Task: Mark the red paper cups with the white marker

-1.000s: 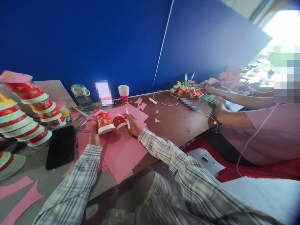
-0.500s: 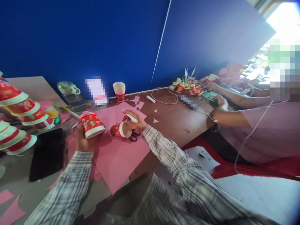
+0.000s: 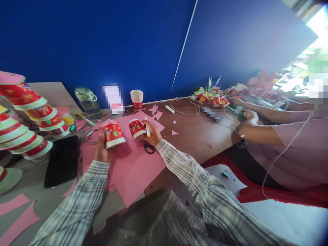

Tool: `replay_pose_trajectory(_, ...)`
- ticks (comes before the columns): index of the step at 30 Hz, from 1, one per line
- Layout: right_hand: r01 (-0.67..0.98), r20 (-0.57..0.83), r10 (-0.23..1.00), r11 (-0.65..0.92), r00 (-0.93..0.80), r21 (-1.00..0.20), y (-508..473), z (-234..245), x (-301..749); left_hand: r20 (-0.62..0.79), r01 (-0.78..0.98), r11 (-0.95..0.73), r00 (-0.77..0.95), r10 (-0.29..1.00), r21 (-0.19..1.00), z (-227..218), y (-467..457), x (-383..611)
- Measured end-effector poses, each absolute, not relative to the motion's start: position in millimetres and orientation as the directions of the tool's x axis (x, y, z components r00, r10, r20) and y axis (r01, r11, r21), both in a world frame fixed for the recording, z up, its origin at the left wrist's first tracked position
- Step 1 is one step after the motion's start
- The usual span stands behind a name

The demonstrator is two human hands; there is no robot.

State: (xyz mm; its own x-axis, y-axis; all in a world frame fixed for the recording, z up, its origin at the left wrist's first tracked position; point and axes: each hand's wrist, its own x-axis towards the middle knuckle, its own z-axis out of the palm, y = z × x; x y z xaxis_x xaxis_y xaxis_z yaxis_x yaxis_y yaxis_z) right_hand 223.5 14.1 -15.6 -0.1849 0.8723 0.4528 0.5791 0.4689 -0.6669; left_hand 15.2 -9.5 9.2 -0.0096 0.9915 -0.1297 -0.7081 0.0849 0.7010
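Note:
My left hand (image 3: 102,152) is wrapped round a red printed paper cup (image 3: 113,134), held rim down and tilted above a pink paper sheet (image 3: 133,167). My right hand (image 3: 153,134) grips a second red paper cup (image 3: 136,128) and a white marker (image 3: 147,129) together, just right of the first cup. The two cups are a short gap apart. Black scissors (image 3: 148,148) lie on the pink sheet below my right hand.
Stacked red cups (image 3: 28,126) lean at the left beside a black tablet (image 3: 63,160). A glass jar (image 3: 87,101) and an upright cup (image 3: 136,99) stand by the blue wall. At the right a person's arms (image 3: 258,128) work among cups, cables and pink scraps on the brown table (image 3: 194,136).
My right hand lifted its cup off the pink sheet and brought it up towards the cup in my left hand. The scissors now show fully below it.

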Motion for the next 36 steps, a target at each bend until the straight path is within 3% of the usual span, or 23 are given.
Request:
replay_pose_trajectory(6, 0.613, 0.418, 0.825, 0.564, -0.381, -0.553, 13.7, -18.1, 219.6, -0.138, -0.716, 0.112, 0.022, 0.99, 0.689, 6.0, -7.7, 17.1)
replay_pose_trajectory(11, 0.597, 0.426, 0.791, 0.612, -0.44, -0.519, 12.2, -7.8, 227.4, -0.103, -0.738, 0.105, 0.048, 0.994, 0.667, 3.9, -5.6, 10.5)
replay_pose_trajectory(16, 0.55, 0.484, 0.749, 0.662, -0.453, -0.509, 5.2, 8.0, 233.5, -0.079, -0.742, 0.144, 0.122, 0.989, 0.655, 8.1, -8.1, 9.5)
replay_pose_trajectory(25, 0.501, 0.72, 0.631, 0.74, -0.289, -0.448, -12.3, 9.9, 214.5, -0.069, -0.696, 0.11, 0.087, 0.994, 0.71, 11.2, -6.0, 12.3)
replay_pose_trajectory(31, 0.468, 0.725, 0.567, 0.801, -0.391, -0.375, -23.2, 8.7, 201.3, -0.031, -0.674, 0.111, 0.129, 0.991, 0.731, 12.6, -10.5, 17.5)
replay_pose_trajectory(36, 0.47, 0.684, 0.565, 0.81, -0.462, -0.351, -28.2, 11.4, 202.1, -0.087, -0.669, 0.139, 0.111, 0.99, 0.73, 9.1, -11.4, 21.0)
